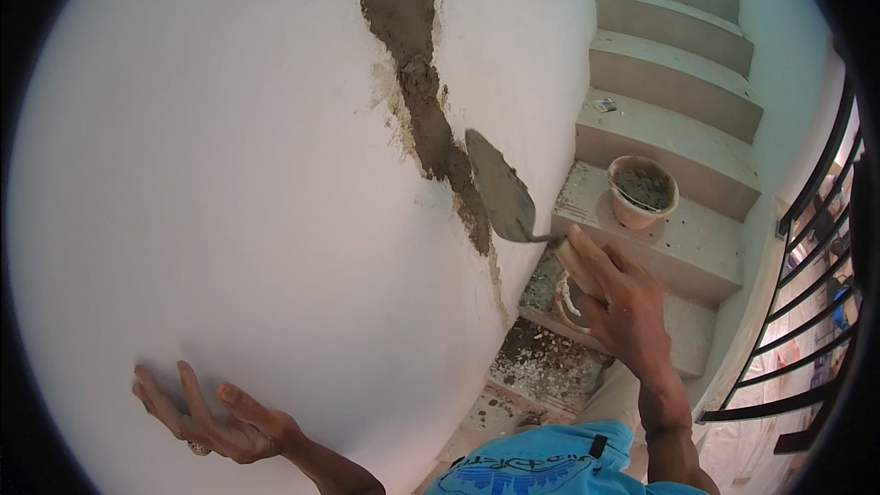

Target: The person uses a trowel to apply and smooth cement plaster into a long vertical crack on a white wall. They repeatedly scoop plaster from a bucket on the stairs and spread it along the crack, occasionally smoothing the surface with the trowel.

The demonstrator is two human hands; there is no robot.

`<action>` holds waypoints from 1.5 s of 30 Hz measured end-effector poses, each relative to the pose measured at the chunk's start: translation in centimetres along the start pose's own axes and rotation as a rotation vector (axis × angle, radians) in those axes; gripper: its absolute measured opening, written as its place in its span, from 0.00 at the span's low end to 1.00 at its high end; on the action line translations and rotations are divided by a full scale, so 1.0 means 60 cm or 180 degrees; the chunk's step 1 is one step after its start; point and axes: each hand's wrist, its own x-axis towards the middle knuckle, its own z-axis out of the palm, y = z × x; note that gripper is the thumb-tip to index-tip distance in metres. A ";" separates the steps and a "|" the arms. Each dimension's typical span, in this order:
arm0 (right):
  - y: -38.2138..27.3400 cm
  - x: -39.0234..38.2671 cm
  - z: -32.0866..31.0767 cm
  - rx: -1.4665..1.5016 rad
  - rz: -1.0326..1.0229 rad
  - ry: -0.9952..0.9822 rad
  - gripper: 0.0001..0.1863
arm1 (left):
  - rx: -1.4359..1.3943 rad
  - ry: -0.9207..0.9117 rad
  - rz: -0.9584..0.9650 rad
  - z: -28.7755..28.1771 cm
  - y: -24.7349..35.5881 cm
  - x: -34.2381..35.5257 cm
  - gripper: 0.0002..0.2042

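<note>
My right hand is closed round the wooden handle of a pointed trowel. The trowel's blade, smeared with grey mortar, lies along the lower part of a long channel in the white wall. Grey mortar fills most of that channel, and its edges are ragged. Fingers spread, my left hand rests against the wall at the lower left and holds nothing. On a step to the right stands a white bucket with grey mortar in it.
Concrete stairs rise at the right of the wall. A second, pale-rimmed container sits partly hidden behind my right hand. Crumbs of debris litter a lower step. A black metal railing borders the far right. A small packet lies on a step.
</note>
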 end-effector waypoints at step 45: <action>-0.014 0.031 0.093 0.0924 -0.0081 0.0235 0.43 | -0.0123 -0.0050 -0.0014 -0.001 0.006 0.007 0.15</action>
